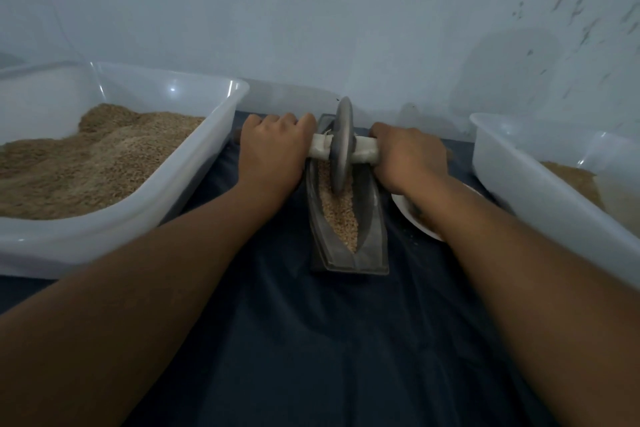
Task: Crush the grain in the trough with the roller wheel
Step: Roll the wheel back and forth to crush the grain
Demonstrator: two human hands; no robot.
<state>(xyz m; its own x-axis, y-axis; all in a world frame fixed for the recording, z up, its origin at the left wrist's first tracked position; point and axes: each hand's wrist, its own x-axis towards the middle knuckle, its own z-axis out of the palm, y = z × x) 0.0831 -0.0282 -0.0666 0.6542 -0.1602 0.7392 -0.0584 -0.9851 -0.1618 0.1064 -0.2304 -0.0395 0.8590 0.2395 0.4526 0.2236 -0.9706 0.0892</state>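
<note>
Nearest to the person, dark blue cloth [311,340] covers the table, and both forearms reach out over it. Just beyond sits the boat-shaped trough [367,243], its narrow near end pointed back at them, with pale grain [341,215] lying along the groove. The roller wheel [342,146] stands upright in the far half of the trough, its rim down in the grain. The left hand [273,152] is clenched around the axle on its side and the right hand [408,156] around the white-wrapped axle [363,149] opposite, so each grip is closed on the handle. To crush well, I would keep the pressure even on both sides so the wheel stays vertical, and draw it the full length towards the uncrushed near end. A white dish [408,215] sits under the right wrist; tubs [194,163] of grain flank the work.
</note>
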